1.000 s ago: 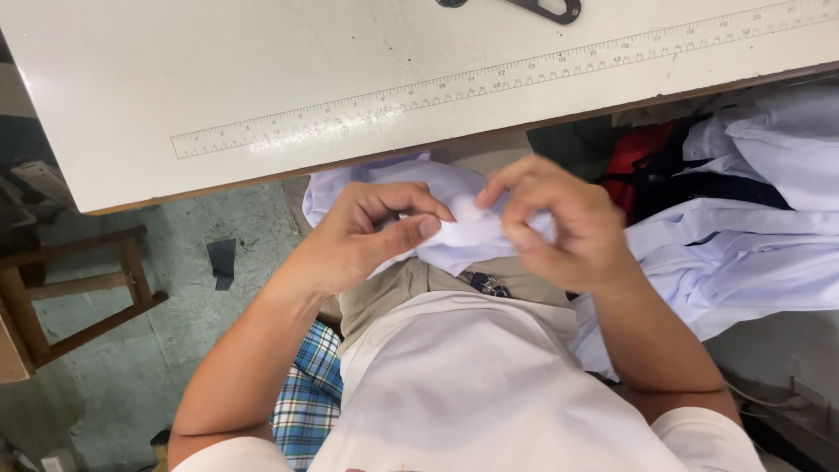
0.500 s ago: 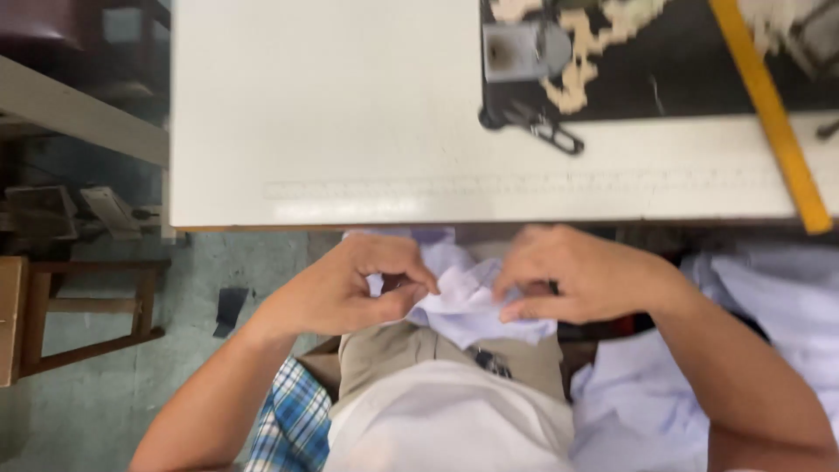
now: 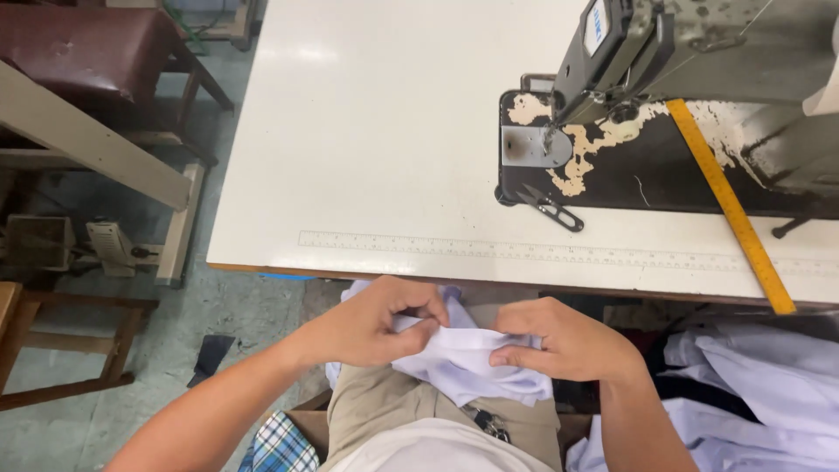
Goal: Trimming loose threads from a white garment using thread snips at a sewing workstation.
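**Both hands on a piece of pale cloth at the lap**

We see the left hand (image 3: 371,328) and the right hand (image 3: 559,341) meeting just below the near edge of the table (image 3: 376,131), both closed in a pinch on the same piece of pale cloth (image 3: 463,367). The left thumb and fingers curl tight over its upper left edge; the right fingers (image 3: 511,357) press flat along a fold on its right side, thumb on top. Neither hand is open, and neither holds anything else.

The cloth lies between the hands and drapes down over the lap, under the table's edge rather than on the table. We judge that it is held low and close so that a small edge can be worked by fingertip, with the lap taking the loose part.

On the table, toward its far right corner, stands a sewing machine (image 3: 664,44) on a worn black bed. Small snips (image 3: 551,208) lie just in front of the bed, well apart from the hands. A yellow ruler (image 3: 734,210) runs slantwise across the bed to the near edge, and a printed scale (image 3: 524,253) follows that edge. More pale cloth (image 3: 769,393) is heaped to the right of the right hand, near it but apart.
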